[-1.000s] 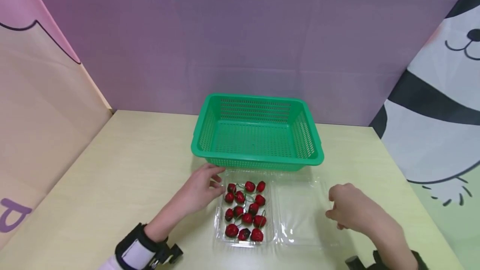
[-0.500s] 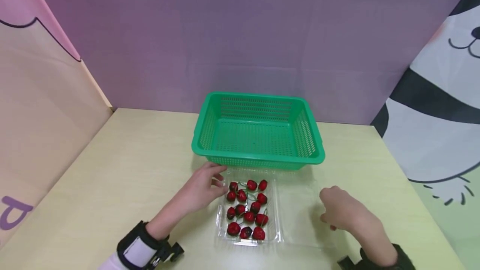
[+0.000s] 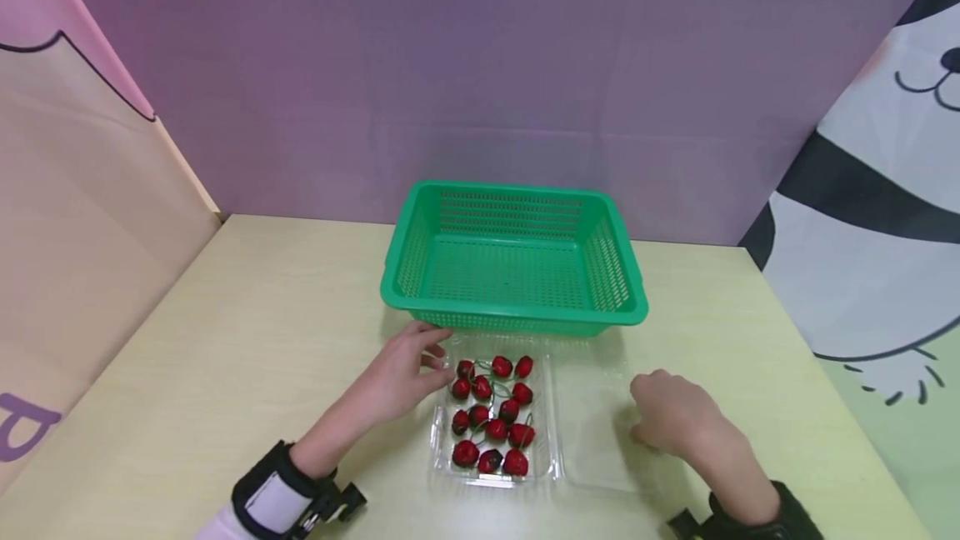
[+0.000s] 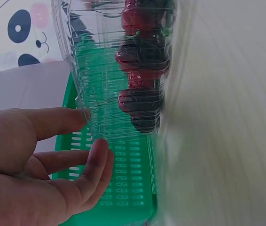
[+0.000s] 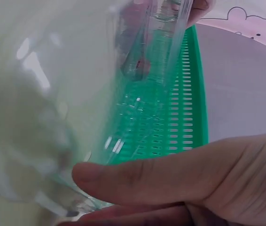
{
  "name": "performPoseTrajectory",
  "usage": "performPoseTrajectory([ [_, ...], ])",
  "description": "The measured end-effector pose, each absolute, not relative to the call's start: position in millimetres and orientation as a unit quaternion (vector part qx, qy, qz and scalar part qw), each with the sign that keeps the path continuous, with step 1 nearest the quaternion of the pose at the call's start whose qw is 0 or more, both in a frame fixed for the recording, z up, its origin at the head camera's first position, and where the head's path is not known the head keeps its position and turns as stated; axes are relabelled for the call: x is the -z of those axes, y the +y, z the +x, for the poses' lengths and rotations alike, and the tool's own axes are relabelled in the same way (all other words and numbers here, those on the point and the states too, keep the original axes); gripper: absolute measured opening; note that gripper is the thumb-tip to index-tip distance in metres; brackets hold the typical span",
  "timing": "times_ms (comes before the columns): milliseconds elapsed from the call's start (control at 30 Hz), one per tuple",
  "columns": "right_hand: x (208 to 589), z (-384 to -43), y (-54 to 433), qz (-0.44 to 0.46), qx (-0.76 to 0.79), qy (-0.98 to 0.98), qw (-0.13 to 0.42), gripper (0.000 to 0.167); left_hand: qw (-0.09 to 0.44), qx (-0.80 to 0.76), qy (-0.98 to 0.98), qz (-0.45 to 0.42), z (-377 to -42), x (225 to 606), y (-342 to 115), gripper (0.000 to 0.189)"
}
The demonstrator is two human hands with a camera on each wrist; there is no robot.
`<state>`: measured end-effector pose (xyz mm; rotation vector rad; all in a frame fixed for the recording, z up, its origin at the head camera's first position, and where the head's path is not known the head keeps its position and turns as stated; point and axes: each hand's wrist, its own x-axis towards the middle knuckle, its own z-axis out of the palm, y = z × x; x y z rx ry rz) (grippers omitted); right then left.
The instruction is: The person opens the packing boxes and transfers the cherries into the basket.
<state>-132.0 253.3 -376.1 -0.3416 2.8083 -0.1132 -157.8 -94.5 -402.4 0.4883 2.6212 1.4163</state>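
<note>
A clear plastic clamshell box stands on the table, its base [image 3: 497, 473] holding several red cherries [image 3: 496, 430] with green stems. Its see-through lid [image 5: 72, 94] extends to the right of the base, and how far it is tilted is hard to tell in the head view. My left hand [image 3: 402, 375] rests lightly against the base's left side near the back corner; in the left wrist view its fingertips [image 4: 100, 146] touch the ribbed plastic wall. My right hand [image 3: 675, 411] pinches the lid's outer edge between thumb [image 5: 119, 181] and fingers, which are partly hidden.
A green perforated basket [image 3: 513, 311] with nothing in it stands right behind the clamshell box. Pale tabletop [image 3: 300, 290] lies to both sides. A purple cloth [image 3: 480, 82] hangs behind, with printed cloths at left and right.
My right hand has moved left toward the box, bringing the lid's outer edge with it. The left hand stays at the base's side. The view has shifted slightly.
</note>
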Motion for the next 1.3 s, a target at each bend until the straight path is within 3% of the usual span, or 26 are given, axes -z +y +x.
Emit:
performPoseTrajectory([
  [267, 366, -128, 243, -0.12, 0.028, 0.992, 0.017, 0.022, 0.042, -0.456, 0.874, 0.162, -157, 401, -93, 0.056],
  [467, 356, -122, 228, -0.148, 0.084, 0.985, -0.04, 0.017, 0.016, -0.451, 0.871, 0.194, -155, 399, -90, 0.054],
  [967, 349, -112, 200, -0.234, 0.126, 0.963, -0.053, 0.02, -0.06, -0.387, 0.88, 0.27, -143, 395, -82, 0.046],
  [1300, 352, -109, 184, -0.294, 0.125, 0.947, -0.043, 0.021, -0.015, -0.36, 0.881, 0.307, -136, 393, -73, 0.03],
])
